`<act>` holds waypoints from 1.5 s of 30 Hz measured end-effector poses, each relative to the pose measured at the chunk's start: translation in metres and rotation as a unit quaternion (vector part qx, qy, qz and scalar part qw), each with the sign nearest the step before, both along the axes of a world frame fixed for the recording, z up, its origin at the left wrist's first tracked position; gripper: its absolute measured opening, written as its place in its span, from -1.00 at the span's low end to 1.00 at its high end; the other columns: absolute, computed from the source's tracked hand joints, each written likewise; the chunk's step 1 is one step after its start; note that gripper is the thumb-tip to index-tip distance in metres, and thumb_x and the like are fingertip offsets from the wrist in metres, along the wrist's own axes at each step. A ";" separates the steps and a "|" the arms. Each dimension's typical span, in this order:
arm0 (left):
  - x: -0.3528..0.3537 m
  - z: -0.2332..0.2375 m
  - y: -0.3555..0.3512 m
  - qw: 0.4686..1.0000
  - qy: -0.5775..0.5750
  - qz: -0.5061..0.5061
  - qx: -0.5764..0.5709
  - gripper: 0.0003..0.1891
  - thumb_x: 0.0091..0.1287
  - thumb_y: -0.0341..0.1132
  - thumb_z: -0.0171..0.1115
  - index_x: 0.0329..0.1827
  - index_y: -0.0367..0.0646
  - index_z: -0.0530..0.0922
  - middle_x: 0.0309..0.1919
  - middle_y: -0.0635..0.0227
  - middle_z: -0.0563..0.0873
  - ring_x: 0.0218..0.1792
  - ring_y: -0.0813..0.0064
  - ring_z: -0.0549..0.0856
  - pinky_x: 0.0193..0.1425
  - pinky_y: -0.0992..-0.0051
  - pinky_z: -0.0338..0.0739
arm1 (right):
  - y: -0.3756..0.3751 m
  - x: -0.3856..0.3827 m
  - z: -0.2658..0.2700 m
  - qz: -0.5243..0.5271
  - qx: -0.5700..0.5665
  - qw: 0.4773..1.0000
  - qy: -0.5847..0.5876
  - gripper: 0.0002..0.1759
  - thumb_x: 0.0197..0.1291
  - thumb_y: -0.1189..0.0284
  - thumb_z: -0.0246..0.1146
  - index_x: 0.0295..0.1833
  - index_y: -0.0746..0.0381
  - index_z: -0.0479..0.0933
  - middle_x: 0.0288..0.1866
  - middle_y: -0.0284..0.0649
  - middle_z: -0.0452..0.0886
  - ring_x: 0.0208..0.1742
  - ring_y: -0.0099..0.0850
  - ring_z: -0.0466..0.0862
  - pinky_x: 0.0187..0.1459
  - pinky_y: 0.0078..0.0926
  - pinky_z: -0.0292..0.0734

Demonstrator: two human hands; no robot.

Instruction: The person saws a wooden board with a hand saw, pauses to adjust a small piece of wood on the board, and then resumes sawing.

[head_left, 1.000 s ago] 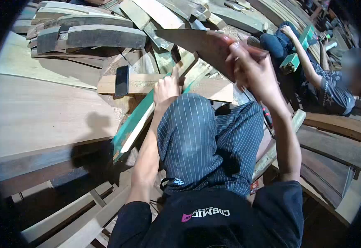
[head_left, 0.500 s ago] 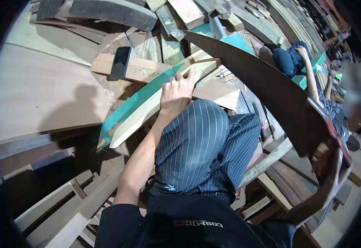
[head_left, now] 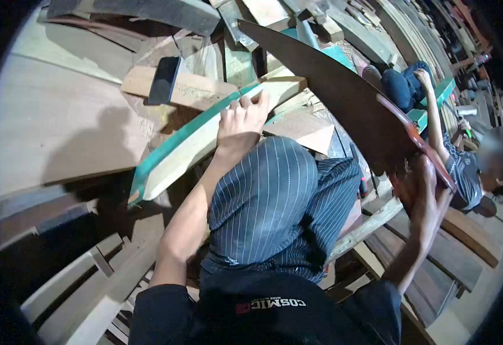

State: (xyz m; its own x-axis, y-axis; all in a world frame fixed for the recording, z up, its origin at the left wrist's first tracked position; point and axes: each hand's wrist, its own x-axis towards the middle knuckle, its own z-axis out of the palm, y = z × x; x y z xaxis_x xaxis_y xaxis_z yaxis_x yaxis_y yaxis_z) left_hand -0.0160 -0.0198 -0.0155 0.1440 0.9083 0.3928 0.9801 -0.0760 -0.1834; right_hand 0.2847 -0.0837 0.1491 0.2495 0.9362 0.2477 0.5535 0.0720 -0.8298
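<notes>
My left hand [head_left: 242, 123] is closed over a long, pale piece of wood [head_left: 188, 150], its fingers curled across the top edge. One long side of this piece is painted green. In my right hand [head_left: 423, 187] I grip the handle of a handsaw with a broad, dark blade [head_left: 335, 86]. The blade slants up and to the left, passing right at the far end of the wood, and its tip reaches beyond it. My bent knee [head_left: 269, 184], in striped trousers, is close below my left hand.
A phone [head_left: 163, 80] lies on a wooden block [head_left: 205, 94] behind the green side. To the left is a broad board [head_left: 50, 126]. Another person [head_left: 464, 167] sits at the right. Dark curved timber [head_left: 153, 14] and several offcuts lie at the back.
My right hand has pushed the saw forward and to the left, so its tip reaches farther past the wood. My left hand keeps its hold, shifting slightly in view with the wood.
</notes>
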 end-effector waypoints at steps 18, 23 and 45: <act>0.008 0.039 0.004 0.972 -0.153 -0.072 -0.162 -0.55 0.19 -0.36 0.19 0.16 -0.16 0.35 -0.51 0.06 0.69 -0.37 0.07 0.75 -0.30 0.15 0.65 | -0.051 0.008 0.037 -0.072 -0.040 0.994 0.071 -0.61 0.33 0.28 0.23 0.10 0.37 0.51 -0.38 -0.35 0.49 -0.40 -0.63 0.46 -0.42 -0.65 0.40; 0.015 0.034 0.003 0.976 -0.143 -0.037 -0.160 -0.72 0.19 -0.41 0.13 -0.05 -0.14 0.35 -0.48 0.11 0.70 -0.37 0.13 0.76 -0.33 0.21 0.67 | -0.049 0.008 0.045 -0.127 -0.031 0.990 0.054 -0.58 0.32 0.26 0.25 0.11 0.38 0.50 -0.34 -0.34 0.52 -0.35 -0.61 0.49 -0.39 -0.64 0.43; 0.030 0.018 -0.004 0.991 -0.095 -0.026 -0.089 -0.79 0.27 -0.38 0.08 -0.04 -0.08 0.41 -0.47 0.20 0.70 -0.41 0.25 0.77 -0.49 0.32 0.66 | -0.053 0.033 0.056 -0.179 -0.002 0.983 0.043 -0.63 0.33 0.31 0.23 0.12 0.32 0.51 -0.39 -0.37 0.48 -0.47 -0.62 0.43 -0.49 -0.52 0.46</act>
State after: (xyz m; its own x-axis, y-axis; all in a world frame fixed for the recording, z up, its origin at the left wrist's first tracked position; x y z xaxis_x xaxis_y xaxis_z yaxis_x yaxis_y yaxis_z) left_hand 0.0139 -0.0237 0.0023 0.1302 0.9589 0.2520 0.9897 -0.1410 0.0253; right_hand 0.3180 -0.1372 0.2050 0.5827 0.7857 0.2080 0.4703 -0.1172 -0.8747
